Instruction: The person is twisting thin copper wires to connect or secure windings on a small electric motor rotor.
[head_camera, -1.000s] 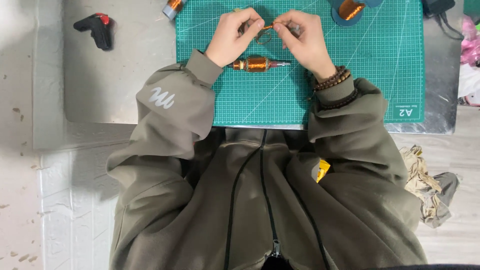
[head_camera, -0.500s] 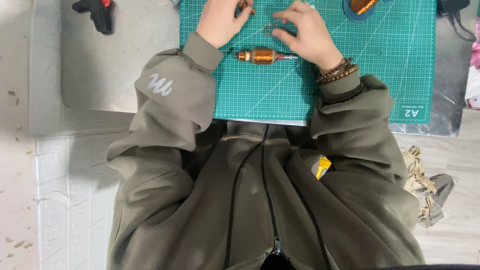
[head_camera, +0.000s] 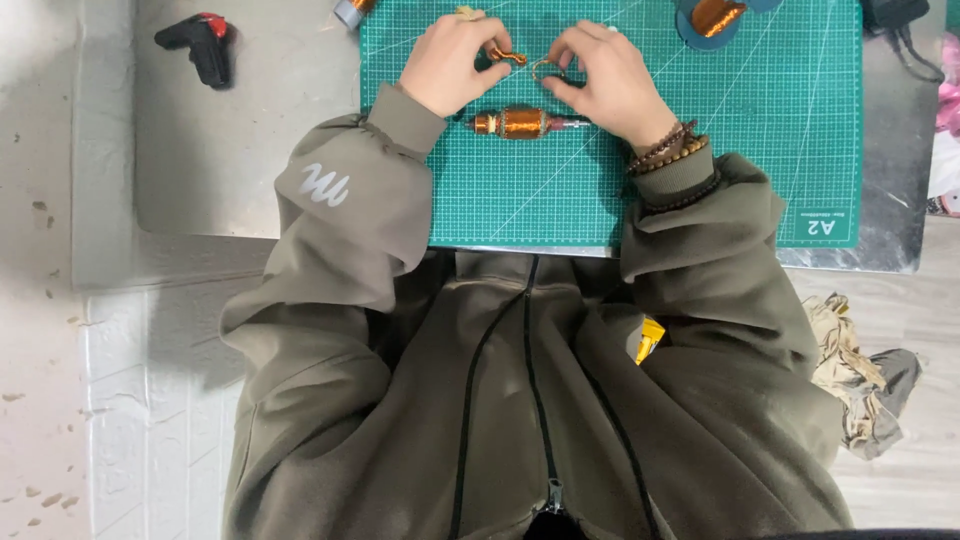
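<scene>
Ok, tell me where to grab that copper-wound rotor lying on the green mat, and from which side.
Take the copper-wound rotor across its thick wound middle, coming straight down from above. It lies flat on the green cutting mat, long axis left to right, so the near and far sides are free for the grip. The thin shaft ends look too slim, and the left hand and right hand crowd them.

Even, bright overhead light, soft shadows beneath the sleeves, sharp focus throughout, slight glare at the far-left edge.
</scene>
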